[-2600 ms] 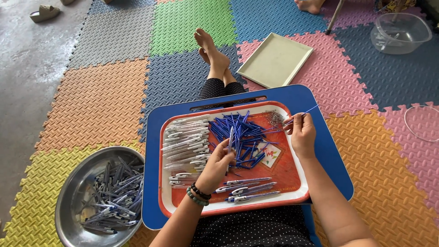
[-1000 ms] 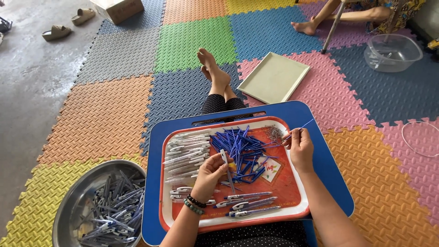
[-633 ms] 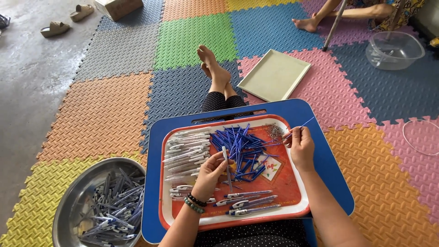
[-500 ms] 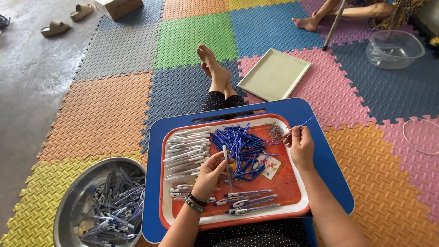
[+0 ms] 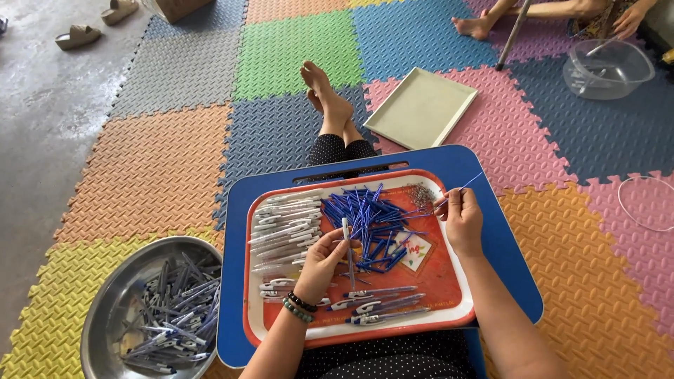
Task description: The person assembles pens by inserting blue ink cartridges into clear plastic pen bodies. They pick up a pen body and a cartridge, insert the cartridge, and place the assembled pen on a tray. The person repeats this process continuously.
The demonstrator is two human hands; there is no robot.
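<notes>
At the near edge of the red tray [image 5: 449, 319] lie a few assembled pens [image 5: 382, 303], side by side. Just beyond them the left hand [image 5: 324, 261] holds a white pen barrel [image 5: 347, 242] upright between thumb and fingers — its grip closed narrow round the barrel — over the middle of the tray. Along the tray's left side lies a stack of white barrels [image 5: 284, 223]; at its centre, a loose heap of blue refills [image 5: 368, 217]. Toward the right edge the right hand [image 5: 460, 221] pinches one thin blue refill [image 5: 463, 185] at its fingertips, the tip slanting up and out past the tray's far right corner. The tray sits on a blue lap bench [image 5: 491, 189]. On the floor mats by the near left corner stands a metal bowl [image 5: 112, 316] of finished pens; farther off, a pale square tray [image 5: 421, 107] and a clear plastic basin [image 5: 607, 69].
</notes>
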